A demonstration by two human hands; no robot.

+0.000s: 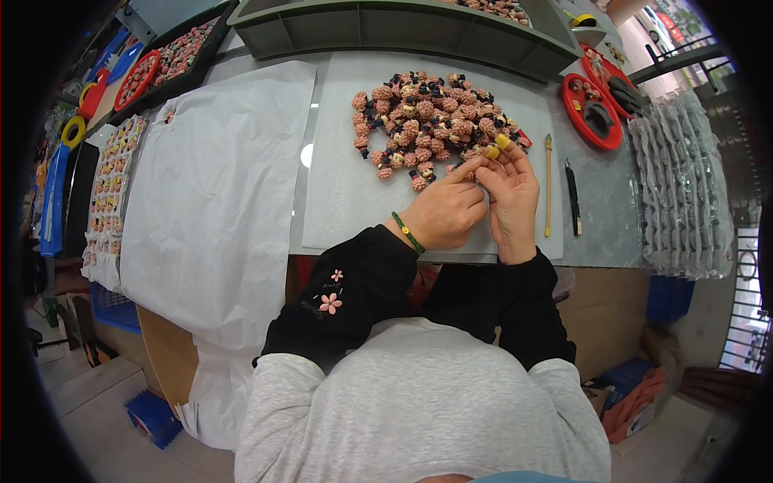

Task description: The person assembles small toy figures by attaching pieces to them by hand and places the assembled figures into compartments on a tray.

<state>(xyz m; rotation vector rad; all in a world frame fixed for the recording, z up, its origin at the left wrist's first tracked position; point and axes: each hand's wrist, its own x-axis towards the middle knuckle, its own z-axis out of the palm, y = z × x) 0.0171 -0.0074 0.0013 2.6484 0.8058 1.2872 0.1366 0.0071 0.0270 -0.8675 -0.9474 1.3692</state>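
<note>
grey worktable (pixel 600 233) (paper-covered) over pale tiled floor (pixel 88 402)

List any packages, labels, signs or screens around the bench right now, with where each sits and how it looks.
Clear bags: stacked in overlapping rows on the bench's right edge, shiny and see-through.
Blister sheets: far left of the bench, clear trays with rows of small pinkish pieces.
Signs: top right background, red and white, too small to make out.
Screens and labels: none visible.
</note>
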